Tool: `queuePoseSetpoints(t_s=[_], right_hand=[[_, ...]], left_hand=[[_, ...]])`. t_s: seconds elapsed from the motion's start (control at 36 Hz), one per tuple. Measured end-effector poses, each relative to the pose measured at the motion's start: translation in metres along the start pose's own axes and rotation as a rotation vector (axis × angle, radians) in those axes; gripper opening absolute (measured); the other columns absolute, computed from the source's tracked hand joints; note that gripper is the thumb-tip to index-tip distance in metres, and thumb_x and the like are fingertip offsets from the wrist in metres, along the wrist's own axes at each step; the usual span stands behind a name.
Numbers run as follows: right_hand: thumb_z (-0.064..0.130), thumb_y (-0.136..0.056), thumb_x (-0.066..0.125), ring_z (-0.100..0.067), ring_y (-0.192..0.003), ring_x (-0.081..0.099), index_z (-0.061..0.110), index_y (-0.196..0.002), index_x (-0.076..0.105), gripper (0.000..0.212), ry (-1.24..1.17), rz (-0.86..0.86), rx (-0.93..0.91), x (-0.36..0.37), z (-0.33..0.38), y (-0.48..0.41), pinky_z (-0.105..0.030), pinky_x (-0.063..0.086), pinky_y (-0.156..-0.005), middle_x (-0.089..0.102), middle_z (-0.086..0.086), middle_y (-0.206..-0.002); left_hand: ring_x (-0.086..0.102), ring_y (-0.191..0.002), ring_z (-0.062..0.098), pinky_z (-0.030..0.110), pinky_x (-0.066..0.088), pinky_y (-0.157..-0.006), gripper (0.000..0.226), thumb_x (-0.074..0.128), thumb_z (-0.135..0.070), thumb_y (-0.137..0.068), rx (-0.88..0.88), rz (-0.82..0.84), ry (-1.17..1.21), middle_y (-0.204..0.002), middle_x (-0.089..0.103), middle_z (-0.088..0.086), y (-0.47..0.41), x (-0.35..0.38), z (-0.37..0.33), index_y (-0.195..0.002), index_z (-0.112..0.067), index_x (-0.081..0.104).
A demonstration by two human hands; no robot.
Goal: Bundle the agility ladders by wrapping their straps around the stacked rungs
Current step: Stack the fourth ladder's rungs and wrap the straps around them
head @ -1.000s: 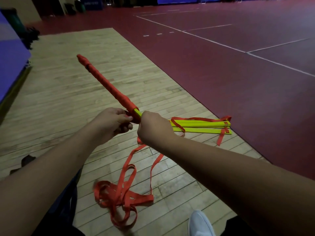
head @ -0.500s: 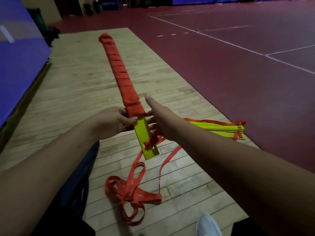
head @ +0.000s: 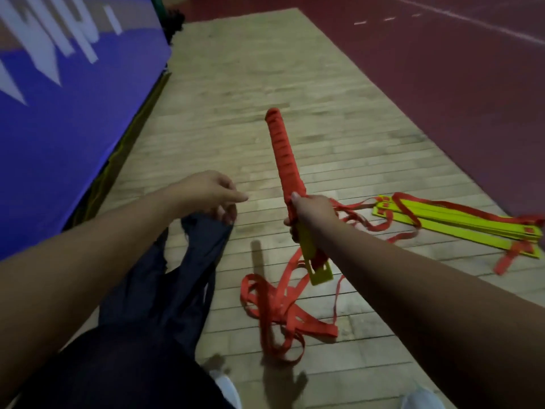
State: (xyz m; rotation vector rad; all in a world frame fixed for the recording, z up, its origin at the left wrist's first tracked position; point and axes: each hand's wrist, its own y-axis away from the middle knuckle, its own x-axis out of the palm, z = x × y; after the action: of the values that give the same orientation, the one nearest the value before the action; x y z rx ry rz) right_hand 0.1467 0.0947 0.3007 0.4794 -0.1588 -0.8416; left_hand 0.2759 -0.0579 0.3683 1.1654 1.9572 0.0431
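My right hand (head: 312, 214) grips a stack of yellow rungs wound in red strap, the ladder bundle (head: 283, 154), and holds it tilted up and away from me. The stack's bare yellow end (head: 320, 271) sticks out below my fist. Loose red strap (head: 274, 308) hangs from it into a tangled heap on the wooden floor. My left hand (head: 206, 190) is off the bundle, to its left, with its lower fingers curled on the top edge of a dark fabric bag (head: 165, 284). A second ladder (head: 460, 225), yellow rungs with red straps, lies unwrapped at the right.
A blue padded mat (head: 59, 113) with white lettering stands along the left. The wooden strip (head: 265, 69) borders a dark red court floor (head: 442, 84) on the right. My white shoes (head: 224, 388) show at the bottom edge.
My left hand has let go of the bundle and moved left to the dark bag. My right hand now grips the bundle alone, and my view has swung left and down.
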Motion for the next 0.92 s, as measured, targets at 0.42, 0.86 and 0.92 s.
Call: queuePoseSetpoints(t_s=[0.42, 0.86, 0.92], right_hand=[[0.039, -0.105, 0.048, -0.024, -0.066, 0.062, 0.012, -0.113, 0.059, 0.03, 0.305, 0.371, 0.17, 0.138, -0.112, -0.068, -0.027, 0.048, -0.049, 0.069, -0.015, -0.086], [0.038, -0.103, 0.053, -0.021, -0.056, 0.063, 0.015, -0.091, 0.065, 0.028, 0.415, 0.315, 0.236, 0.181, -0.196, -0.13, -0.032, 0.051, -0.055, 0.07, -0.01, -0.073], [0.04, -0.102, 0.054, -0.02, -0.057, 0.064, 0.015, -0.093, 0.067, 0.029, 0.424, 0.323, 0.229, 0.181, -0.201, -0.133, -0.032, 0.051, -0.057, 0.07, -0.007, -0.071]], left_hand=[[0.058, -0.101, 0.022, 0.03, 0.047, -0.079, 0.054, 0.072, -0.047, -0.087, -0.458, 0.165, -0.21, -0.12, 0.057, 0.008, -0.075, 0.05, 0.281, -0.124, -0.014, 0.051], [0.061, -0.094, 0.015, 0.027, 0.049, -0.076, 0.04, 0.058, -0.039, -0.098, -0.279, -0.036, 0.14, -0.106, 0.058, -0.001, -0.107, 0.116, 0.391, -0.129, -0.018, 0.043], [0.058, -0.107, 0.023, 0.032, 0.048, -0.085, 0.032, 0.055, -0.033, -0.101, -0.262, -0.135, 0.054, -0.113, 0.055, 0.004, -0.109, 0.119, 0.396, -0.128, -0.016, 0.048]])
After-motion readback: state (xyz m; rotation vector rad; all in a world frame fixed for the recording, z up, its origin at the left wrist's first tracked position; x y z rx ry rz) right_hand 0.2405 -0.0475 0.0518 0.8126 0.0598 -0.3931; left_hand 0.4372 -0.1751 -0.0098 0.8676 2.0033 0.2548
